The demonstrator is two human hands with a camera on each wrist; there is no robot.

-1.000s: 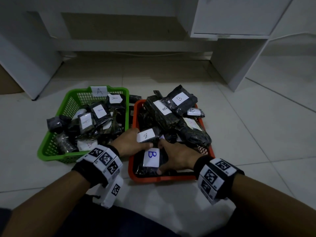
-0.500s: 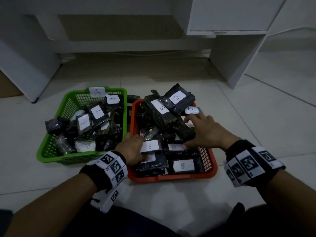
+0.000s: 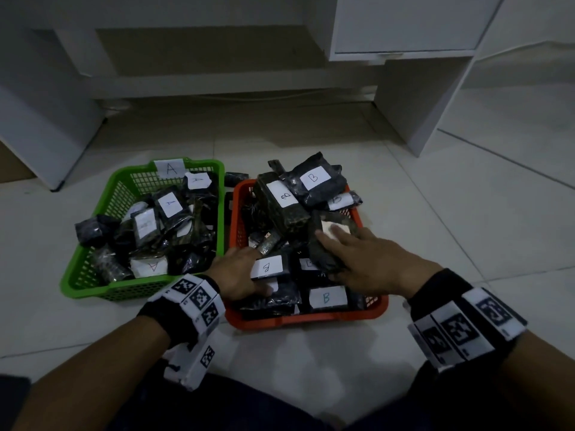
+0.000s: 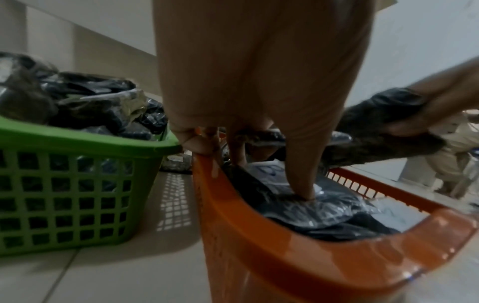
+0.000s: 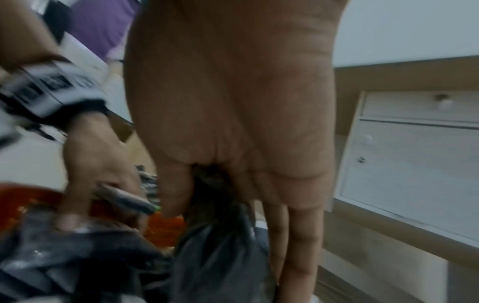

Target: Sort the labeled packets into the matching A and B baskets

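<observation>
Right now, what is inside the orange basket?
The orange basket holds a heap of dark packets; readable labels say B. Both hands, left hand and right hand, cover some, and lower layers are hidden.

1. Basket A (image 3: 93, 286): green plastic, grid mesh; white tag w/ "A".
2. Basket B (image 3: 311, 321): orange-red, mesh walls.
3. Packets (image 3: 314, 178): black, glossy film; some w/ mottled dark olive pattern; white labels, blue/dark hand-written letters.
4. Wrist bands (image 3: 193, 300): black strap, white blocks w/ black sq. code markers.
5. Floor (image 3: 435, 213): pale grey-white tiles.
6. Cabinet (image 3: 404, 23): white.
</observation>
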